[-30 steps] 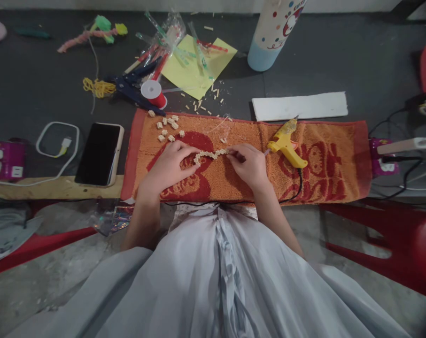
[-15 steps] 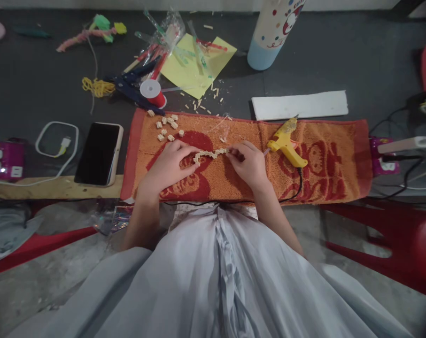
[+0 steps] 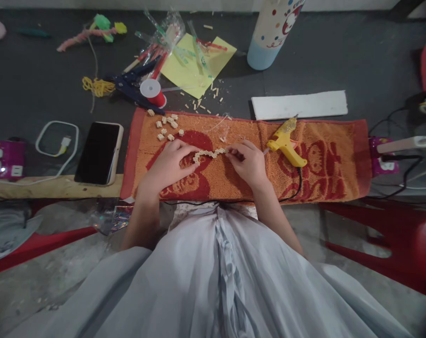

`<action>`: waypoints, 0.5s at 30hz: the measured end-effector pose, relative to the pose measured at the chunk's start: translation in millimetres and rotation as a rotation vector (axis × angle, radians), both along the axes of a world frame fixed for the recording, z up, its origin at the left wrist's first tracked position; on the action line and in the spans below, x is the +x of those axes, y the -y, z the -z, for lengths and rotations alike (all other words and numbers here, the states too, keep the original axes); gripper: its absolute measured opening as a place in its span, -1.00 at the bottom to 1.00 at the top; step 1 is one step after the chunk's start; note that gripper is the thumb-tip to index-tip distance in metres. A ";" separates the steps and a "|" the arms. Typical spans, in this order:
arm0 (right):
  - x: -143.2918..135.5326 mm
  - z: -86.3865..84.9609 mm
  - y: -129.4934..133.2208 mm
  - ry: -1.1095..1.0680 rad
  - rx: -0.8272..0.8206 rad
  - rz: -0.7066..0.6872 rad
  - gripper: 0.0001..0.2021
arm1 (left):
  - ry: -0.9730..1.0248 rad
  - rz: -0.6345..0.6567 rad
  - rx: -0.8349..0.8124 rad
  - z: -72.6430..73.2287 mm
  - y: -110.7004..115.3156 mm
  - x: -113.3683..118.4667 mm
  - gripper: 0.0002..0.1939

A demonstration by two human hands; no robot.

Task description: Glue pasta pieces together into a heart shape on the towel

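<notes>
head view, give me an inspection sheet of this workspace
Surface: dark table, orange towel along near edge
Job's things: pale zigzag strip; on the towel, small blocks and yellow glue gun
Clutter: phone, red spool, yellow paper, bottle around the towel
Hands: left hand at strip's left end; right hand pinching its right end
Cables: black cord from glue gun; white cable left of phone
Surroundings: red chair at right, grey floor below

The head camera's view is shifting minutely, so tabletop things are riding slightly higher in the frame than a second ago. The smartphone (image 3: 97, 153) at nine o'clock, the red thread spool (image 3: 153, 93) at eleven and the small wooden clusters (image 3: 161, 137) at ten are drifting toward eleven; the yellow hot glue gun (image 3: 287, 143) at two is edging toward twelve.
</notes>
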State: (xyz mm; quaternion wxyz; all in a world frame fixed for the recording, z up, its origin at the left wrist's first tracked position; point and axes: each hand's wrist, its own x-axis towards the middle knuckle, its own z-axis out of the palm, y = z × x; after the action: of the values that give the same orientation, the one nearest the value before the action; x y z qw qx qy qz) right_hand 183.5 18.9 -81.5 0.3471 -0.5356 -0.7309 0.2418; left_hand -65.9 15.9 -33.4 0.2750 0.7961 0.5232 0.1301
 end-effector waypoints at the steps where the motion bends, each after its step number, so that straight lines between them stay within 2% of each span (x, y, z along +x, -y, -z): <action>1: 0.1 -0.2 0.0 -0.003 -0.001 0.004 -0.86 | 0.003 -0.001 0.000 -0.1 0.0 0.2 -0.64; 8: 0.4 0.1 -0.5 0.007 -0.017 0.010 -0.87 | -0.005 0.006 -0.011 1.0 0.4 -0.3 -0.56; 15: 0.2 1.9 -0.6 -0.008 -0.009 0.015 -0.84 | 0.003 0.007 0.000 2.7 0.7 -1.1 -0.59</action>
State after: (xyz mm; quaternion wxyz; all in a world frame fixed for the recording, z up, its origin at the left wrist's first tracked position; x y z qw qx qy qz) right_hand 183.7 19.4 -83.4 0.3496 -0.5415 -0.7244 0.2445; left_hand -67.0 15.1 -36.1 0.2764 0.7978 0.5198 0.1304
